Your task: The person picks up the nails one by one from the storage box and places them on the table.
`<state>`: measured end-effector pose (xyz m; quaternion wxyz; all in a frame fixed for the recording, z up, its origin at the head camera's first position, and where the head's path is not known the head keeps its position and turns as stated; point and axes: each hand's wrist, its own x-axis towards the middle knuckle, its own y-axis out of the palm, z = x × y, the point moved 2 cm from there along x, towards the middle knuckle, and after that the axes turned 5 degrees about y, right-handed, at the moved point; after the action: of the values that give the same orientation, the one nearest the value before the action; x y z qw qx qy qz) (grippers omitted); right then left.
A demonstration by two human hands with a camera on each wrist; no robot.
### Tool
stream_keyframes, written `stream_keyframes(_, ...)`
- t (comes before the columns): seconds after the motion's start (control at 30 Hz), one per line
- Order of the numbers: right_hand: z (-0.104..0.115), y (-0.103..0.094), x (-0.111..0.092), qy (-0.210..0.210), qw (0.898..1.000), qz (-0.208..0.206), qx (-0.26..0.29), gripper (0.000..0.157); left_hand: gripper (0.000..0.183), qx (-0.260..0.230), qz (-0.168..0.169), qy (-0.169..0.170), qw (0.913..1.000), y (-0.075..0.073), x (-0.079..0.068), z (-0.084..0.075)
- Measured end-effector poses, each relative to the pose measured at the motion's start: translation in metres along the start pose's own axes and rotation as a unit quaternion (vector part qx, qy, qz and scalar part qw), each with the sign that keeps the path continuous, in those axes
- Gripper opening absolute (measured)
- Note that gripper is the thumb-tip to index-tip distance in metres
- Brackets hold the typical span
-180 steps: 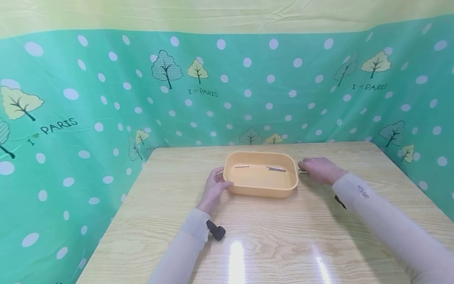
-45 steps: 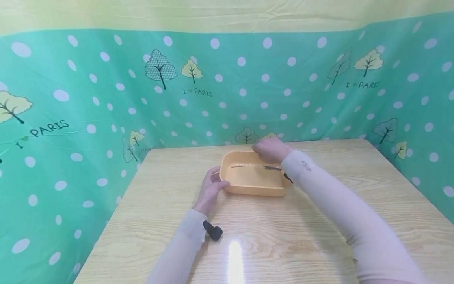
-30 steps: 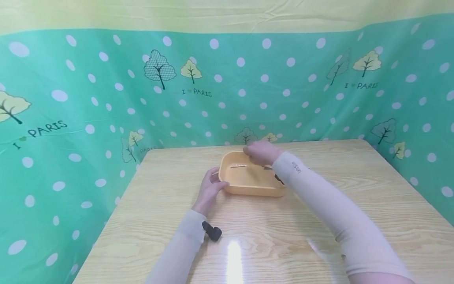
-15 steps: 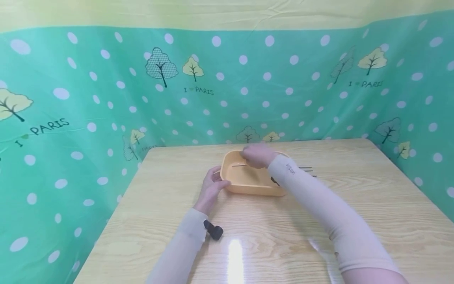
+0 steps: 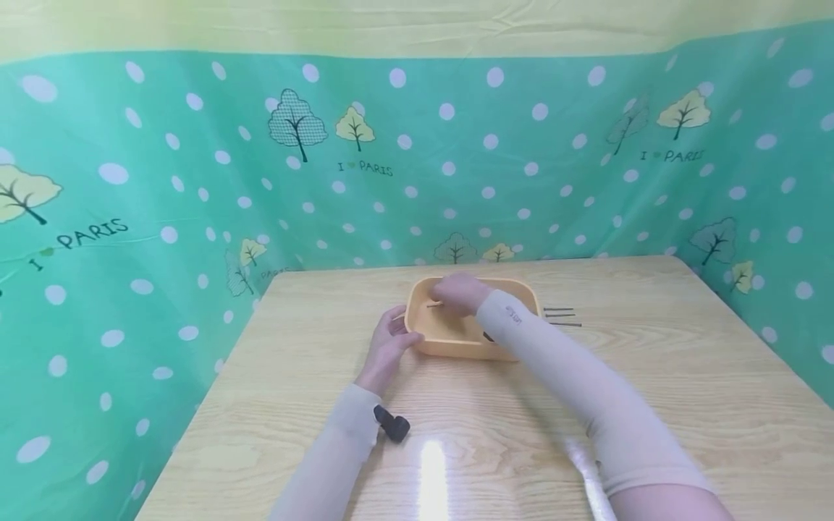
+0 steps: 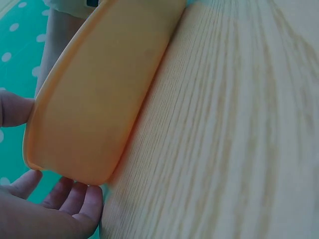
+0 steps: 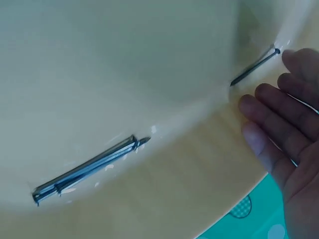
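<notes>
A shallow peach plastic box [image 5: 465,349] stands on the table. My left hand [image 5: 388,349] holds its left end, thumb at the front rim and fingers round the end wall; the left wrist view shows the fingertips against the box's wall [image 6: 94,99]. My right hand [image 5: 460,294] reaches inside the box. In the right wrist view its fingers [image 7: 269,107] are extended close beside a single nail [image 7: 255,67] lying along the inner wall. A small bundle of nails [image 7: 89,169] lies farther along that wall, hidden by the right arm in the head view.
Three nails, the middle one a nail [image 5: 559,315] with its length pointing right, lie roughly parallel on the wooden table [image 5: 313,318] just right of the box. A green dotted curtain [image 5: 365,217] hangs behind and beside the table.
The right hand has moved from the table right of the box, over its back rim, to inside its left part. The three nails on the table now show. The left hand keeps its hold.
</notes>
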<state>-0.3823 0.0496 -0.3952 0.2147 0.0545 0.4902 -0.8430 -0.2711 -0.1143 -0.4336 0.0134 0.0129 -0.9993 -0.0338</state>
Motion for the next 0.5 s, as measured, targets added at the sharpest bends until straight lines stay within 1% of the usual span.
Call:
stream_keyframes(0.07, 0.001, 0.002, 0.001, 0.007, 1.000, -0.001, 0.011, 0.038, 0.072, -0.002, 0.003, -0.001, 1.0000, 0.000, 0.001, 0.000)
stream_keyframes(0.17, 0.003, 0.004, 0.002, -0.007, 1.000, -0.008, -0.005, 0.039, 0.074, -0.005, 0.008, 0.001, 1.0000, -0.001, 0.002, 0.000)
stream_keyframes(0.2, 0.002, 0.004, 0.003, -0.002, 1.000, -0.007, 0.009, 0.040, 0.074, -0.007, 0.010, 0.001, 0.9999, -0.001, 0.002, 0.000)
stream_keyframes(0.3, 0.002, 0.006, 0.004, -0.013, 1.000, -0.003, 0.010, 0.041, 0.077, -0.010, 0.019, -0.002, 0.9998, -0.002, 0.002, -0.002)
stream_keyframes(0.43, 0.000, 0.009, 0.005, -0.009, 0.999, 0.008, 0.040, 0.039, 0.078, -0.009, 0.029, -0.011, 0.9995, 0.000, -0.004, -0.009)
stream_keyframes(0.5, 0.000, 0.010, 0.005, -0.011, 0.999, 0.008, 0.039, 0.038, 0.077, -0.008, 0.032, -0.012, 0.9994, 0.001, -0.008, -0.016)
